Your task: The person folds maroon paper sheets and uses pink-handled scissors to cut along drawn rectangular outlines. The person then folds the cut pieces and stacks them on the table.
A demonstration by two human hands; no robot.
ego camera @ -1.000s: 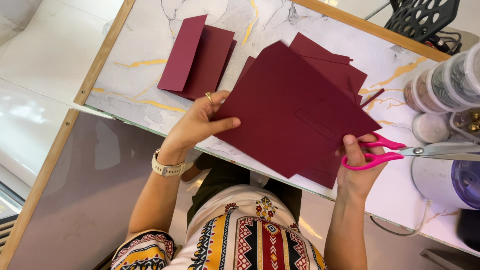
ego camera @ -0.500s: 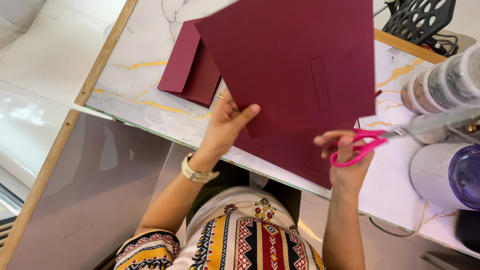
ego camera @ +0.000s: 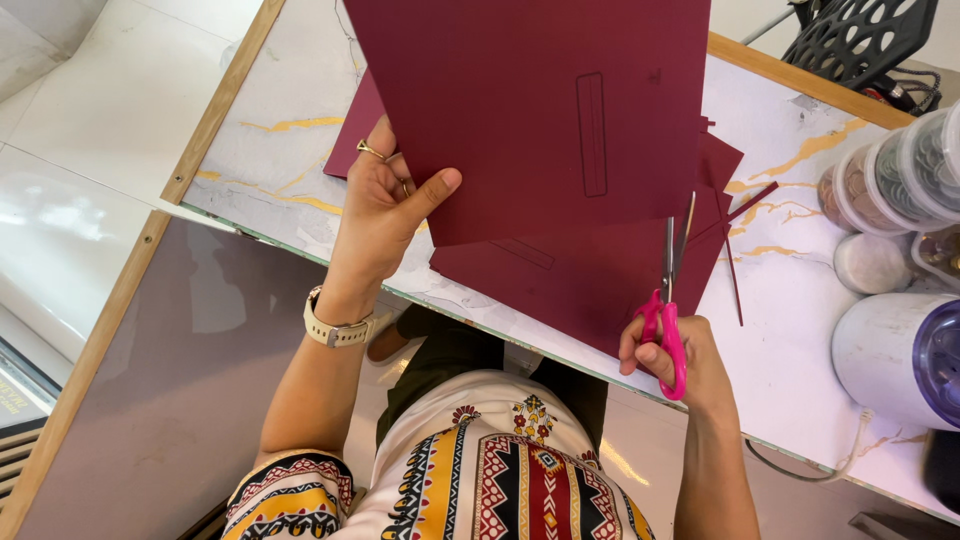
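My left hand [ego camera: 385, 215] holds up a large dark red sheet of card [ego camera: 540, 100] by its lower left corner, thumb on the front. A long thin rectangle is drawn on the sheet. My right hand [ego camera: 680, 360] grips pink-handled scissors [ego camera: 668, 300], their blades pointing up at the sheet's lower edge. More dark red sheets [ego camera: 580, 280] lie on the marble-patterned table [ego camera: 290, 170] under the lifted one. A watch is on my left wrist and a ring on one finger.
Clear lidded jars [ego camera: 900, 175] and a white container [ego camera: 895, 360] stand at the table's right. A thin red card strip [ego camera: 735, 275] lies by the sheets. A black perforated stand [ego camera: 860, 35] is at the back right. A grey glass surface [ego camera: 150, 380] lies at the left.
My left hand has lifted the red sheet up off the stack toward the camera. My right hand has turned the scissors from pointing right to pointing up at the sheet's edge.
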